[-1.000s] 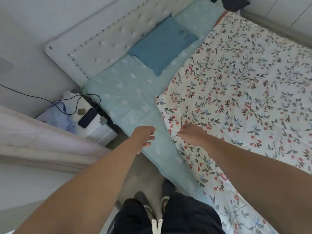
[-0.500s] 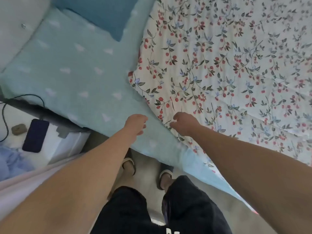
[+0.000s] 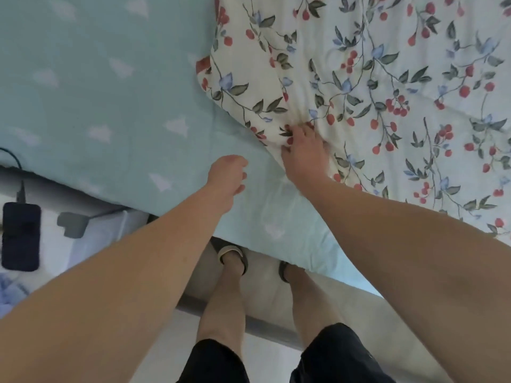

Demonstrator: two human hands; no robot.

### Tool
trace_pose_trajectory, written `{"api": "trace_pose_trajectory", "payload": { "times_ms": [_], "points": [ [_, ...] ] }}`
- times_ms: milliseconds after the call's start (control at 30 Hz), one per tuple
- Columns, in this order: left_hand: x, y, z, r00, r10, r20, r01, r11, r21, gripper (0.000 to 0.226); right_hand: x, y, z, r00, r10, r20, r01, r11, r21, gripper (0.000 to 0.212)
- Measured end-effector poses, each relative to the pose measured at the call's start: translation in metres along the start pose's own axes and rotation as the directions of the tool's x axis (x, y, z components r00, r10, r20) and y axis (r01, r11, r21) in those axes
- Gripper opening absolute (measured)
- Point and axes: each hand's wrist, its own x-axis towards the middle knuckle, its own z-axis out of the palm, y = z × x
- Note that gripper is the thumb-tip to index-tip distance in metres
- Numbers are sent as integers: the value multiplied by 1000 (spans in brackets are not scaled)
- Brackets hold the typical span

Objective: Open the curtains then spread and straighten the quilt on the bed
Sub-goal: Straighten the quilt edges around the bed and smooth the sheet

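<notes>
The straightening step looks underway: the right hand (image 3: 304,152) gathers the near edge of the white cherry-and-leaf printed quilt (image 3: 387,92) lying on the pale-blue sheeted bed (image 3: 110,92), the left hand (image 3: 228,172) hovers loosely curled and empty, so next likely grip and pull.

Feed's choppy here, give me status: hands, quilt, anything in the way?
Right hand on the floral quilt at its near edge, fabric bunched under the fingers. Left hand loosely curled over the blue sheet, holding nothing. Nothing lying on the quilt in view.
</notes>
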Motion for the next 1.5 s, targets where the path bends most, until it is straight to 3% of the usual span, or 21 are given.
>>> {"api": "trace_pose_trajectory", "payload": {
  "times_ms": [67,200,267,333,400,500,567,633,700,800,867,933,1033,1100,1233,1367,1500],
  "points": [
    [2,7,8,1000,11,-8,-11,1000,-21,8,9,12,-12,997,33,-69,-22,987,159,30],
    [-10,30,30,999,36,-9,-36,999,-18,12,21,34,-77,977,205,-65,-157,888,432,28],
    [-20,47,46,999,50,11,-50,998,-26,10,33,57,-125,942,337,-4,-259,732,630,22],
    [-27,61,60,996,86,29,-85,996,-38,26,45,82,-170,909,412,63,-310,567,764,17],
    [-32,79,77,990,131,43,-129,990,-51,48,57,110,-210,901,431,45,-311,570,761,7],
    [-33,110,109,977,191,94,-185,980,-71,60,72,154,-252,884,467,-30,-305,625,719,8],
    [-31,124,130,964,221,145,-216,975,-50,61,81,182,-256,854,513,-85,-345,681,646,23],
    [-30,133,158,954,240,179,-239,971,-25,61,84,207,-250,842,529,-107,-437,785,440,48],
    [-30,133,177,957,226,179,-228,974,-10,60,76,216,-228,884,449,-131,-394,865,310,68],
    [-30,125,193,966,188,176,-196,980,29,61,52,201,-198,921,276,-274,-195,938,288,56],
    [-29,119,198,971,174,162,-183,982,42,64,48,188,-184,938,211,-275,-117,939,322,53],
    [-26,118,198,973,187,135,-196,979,54,69,57,174,-173,954,206,-217,-122,930,347,58],
    [-17,121,195,962,257,88,-265,960,89,76,79,159,-168,961,226,-160,-184,953,241,39],
    [-18,125,192,965,245,94,-252,966,60,69,78,150,-165,964,184,-193,-151,973,176,30],
    [-35,115,182,983,82,166,-77,996,-39,42,29,143,-152,960,-27,-277,123,934,335,20],
    [-55,102,164,944,35,328,22,985,-169,45,-41,123,-149,979,-167,-113,200,882,426,10],
    [-65,84,129,980,42,195,18,955,-296,21,-81,84,-150,960,-281,-14,251,833,494,10]
  ]
}}
